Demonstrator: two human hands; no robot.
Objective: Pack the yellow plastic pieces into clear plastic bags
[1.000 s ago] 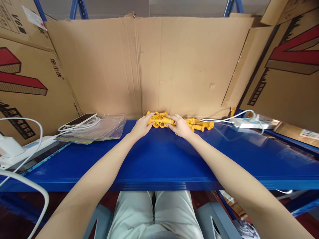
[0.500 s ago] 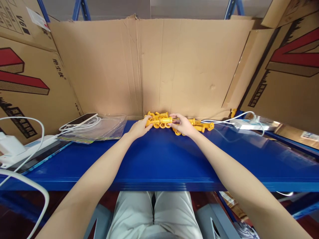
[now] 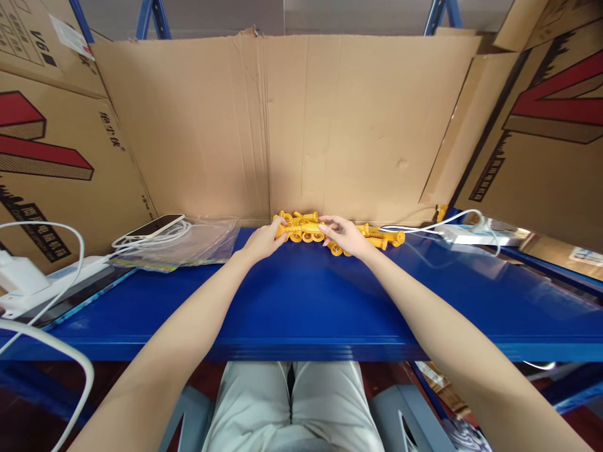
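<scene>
My left hand (image 3: pixel 264 240) is closed on one end of a yellow plastic bolt-like piece (image 3: pixel 301 229), which lies level and has ridges along it. At its other end is my right hand (image 3: pixel 346 235), with thumb and fingers pinched around the tip. Under and behind the held piece is a pile of similar yellow plastic pieces (image 3: pixel 307 237), several with round, cup-like ends facing me. More yellow pieces (image 3: pixel 389 238) lie beside my right hand, which partly hides them.
A blue shelf (image 3: pixel 311 301) carries everything, with a cardboard panel (image 3: pixel 358 125) upright behind. On the left are a phone (image 3: pixel 155 226), a clear plastic bag (image 3: pixel 207 242) and a power strip (image 3: pixel 42 289). White cables and another power strip (image 3: pixel 480 235) are on the right.
The right thumb has shifted up onto the end of the held piece, and the right fingers have re-gripped it. My left hand has stayed nearly still.
</scene>
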